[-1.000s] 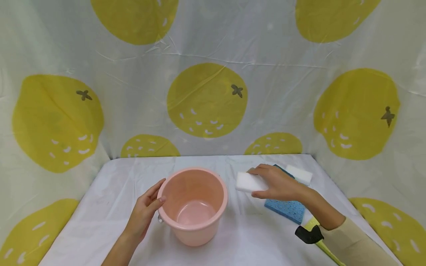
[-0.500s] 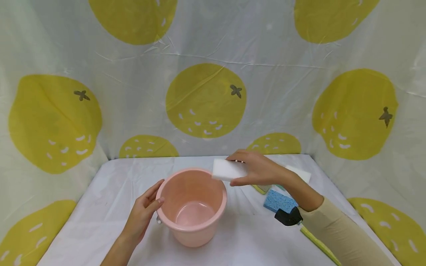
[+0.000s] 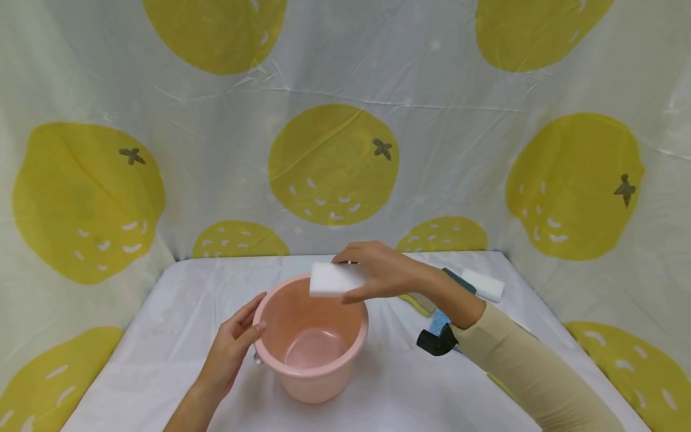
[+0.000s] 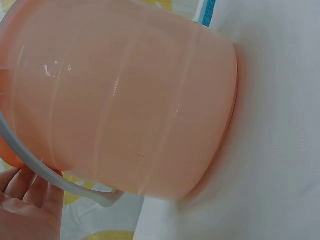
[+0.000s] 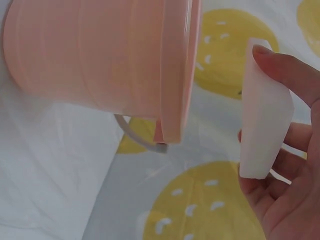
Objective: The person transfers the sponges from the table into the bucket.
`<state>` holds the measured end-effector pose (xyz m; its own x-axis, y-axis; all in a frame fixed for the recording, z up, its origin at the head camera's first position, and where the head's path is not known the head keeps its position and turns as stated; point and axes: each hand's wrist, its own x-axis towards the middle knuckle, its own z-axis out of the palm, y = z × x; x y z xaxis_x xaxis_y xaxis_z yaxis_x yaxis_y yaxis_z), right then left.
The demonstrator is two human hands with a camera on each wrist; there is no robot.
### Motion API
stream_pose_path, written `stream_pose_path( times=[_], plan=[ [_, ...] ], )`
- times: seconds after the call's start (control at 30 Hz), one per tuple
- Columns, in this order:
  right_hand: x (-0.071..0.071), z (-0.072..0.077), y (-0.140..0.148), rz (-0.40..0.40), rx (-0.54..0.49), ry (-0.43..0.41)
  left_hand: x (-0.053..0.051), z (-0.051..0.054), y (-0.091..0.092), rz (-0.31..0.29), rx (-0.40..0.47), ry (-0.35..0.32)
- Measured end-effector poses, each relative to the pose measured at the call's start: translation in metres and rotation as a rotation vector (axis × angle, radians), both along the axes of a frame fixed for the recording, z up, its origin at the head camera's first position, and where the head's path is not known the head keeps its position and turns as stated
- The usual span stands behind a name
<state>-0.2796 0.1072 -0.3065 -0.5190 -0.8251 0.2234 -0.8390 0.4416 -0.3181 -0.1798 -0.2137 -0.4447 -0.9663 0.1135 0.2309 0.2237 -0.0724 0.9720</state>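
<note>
In the head view a pink bucket (image 3: 318, 384) stands upright on the white cloth. My left hand (image 3: 232, 345) grips its left rim, thumb over the edge and fingers outside; the left wrist view shows the bucket's ribbed side and its grey handle (image 4: 60, 180) hanging down near the fingers. Above the far right part of the opening, my right hand (image 3: 385, 270) pinches a white foam sponge (image 3: 335, 280). The right wrist view has this sponge (image 5: 265, 110) between thumb and fingers, apart from the bucket's rim. The visible bucket floor is bare.
Right of the bucket lie another white sponge (image 3: 483, 285), a blue sponge (image 3: 439, 321), a dark teal pad (image 3: 459, 281) and a yellow-edged one (image 3: 418, 302), partly hidden by my right arm. A black device (image 3: 437, 341) sits at that wrist. Lemon-print cloth (image 3: 335, 60) walls the back and sides.
My right hand has carried the white sponge left from beside the bucket to over its opening, uncovering part of the pile at right. The left hand keeps its grip and the bucket stays put.
</note>
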Motion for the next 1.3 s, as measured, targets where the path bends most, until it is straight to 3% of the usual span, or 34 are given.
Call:
stream_pose_path(
  times=[0.4, 0.73, 1.0, 1.3],
  plan=[
    [-0.007, -0.006, -0.027, 0.071, 0.051, 0.018, 0.000, 0.002, 0.001, -0.002, -0.001, -0.017],
    [-0.004, -0.011, -0.049, 0.109, 0.088, 0.024, 0.000, 0.004, 0.001, -0.001, -0.009, -0.033],
    [0.000, -0.013, -0.058, 0.100, 0.137, -0.007, 0.001, 0.005, -0.001, -0.021, -0.003, -0.004],
    [-0.001, -0.018, -0.063, 0.121, 0.169, -0.007, 0.002, 0.005, 0.000, -0.003, -0.004, -0.021]
  ],
)
